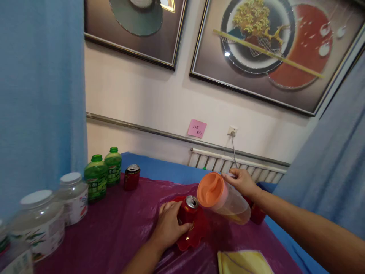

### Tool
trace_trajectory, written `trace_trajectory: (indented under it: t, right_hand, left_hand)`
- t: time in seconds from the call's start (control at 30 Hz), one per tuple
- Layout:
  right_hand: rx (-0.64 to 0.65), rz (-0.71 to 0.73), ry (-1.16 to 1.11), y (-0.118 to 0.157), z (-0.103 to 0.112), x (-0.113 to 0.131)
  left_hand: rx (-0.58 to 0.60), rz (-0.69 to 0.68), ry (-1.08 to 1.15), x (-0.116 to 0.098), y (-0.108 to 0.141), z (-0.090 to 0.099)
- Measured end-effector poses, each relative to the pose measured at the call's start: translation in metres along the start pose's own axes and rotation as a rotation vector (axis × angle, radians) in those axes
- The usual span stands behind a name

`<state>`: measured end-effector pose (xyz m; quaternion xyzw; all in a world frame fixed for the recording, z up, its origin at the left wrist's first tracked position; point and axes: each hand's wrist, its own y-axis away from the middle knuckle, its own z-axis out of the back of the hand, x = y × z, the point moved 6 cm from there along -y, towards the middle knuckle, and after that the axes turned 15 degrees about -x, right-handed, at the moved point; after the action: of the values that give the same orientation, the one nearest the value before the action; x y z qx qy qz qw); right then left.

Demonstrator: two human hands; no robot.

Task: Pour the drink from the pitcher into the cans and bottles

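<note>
Red can (188,210): appears upright on a red wavy-edged dish (196,242), near the middle of the purple cover (108,232). Pull tab on top looks raised.

Key relation: the pitcher (232,208) lies just right of the can, its orange lid (211,189) at about the height of the can's top. Pitcher's long axis is tipped well over, lid end toward the can, base away to the right. Lid and can rim look very near; contact cannot be told from this one view. Pale yellowish liquid inside the pitcher. Judgement: the lid's position against the can's mouth is what matters most here.

Left hand (169,223): nearer the can and touching it. Partly curled around its left side, thumb across the near face, fingers toward the back.

Right hand (241,180): closed around the pitcher's handle, above and right of the lid; far fingertips hidden.

Outward: folded yellow cloth (243,262) on the near side; second red can (132,178) and green bottles (97,179) off to the left.
</note>
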<state>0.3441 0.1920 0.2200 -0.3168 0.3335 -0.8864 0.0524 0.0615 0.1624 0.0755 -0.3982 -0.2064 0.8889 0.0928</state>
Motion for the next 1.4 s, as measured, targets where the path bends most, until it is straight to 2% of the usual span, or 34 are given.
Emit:
trace_trajectory:
  t: [1.4]
  right_hand:
    - [0.025, 0.006, 0.014, 0.0011, 0.0023, 0.0077]
  left_hand:
    - [0.021, 0.019, -0.011, -0.0005, 0.0003, -0.0009]
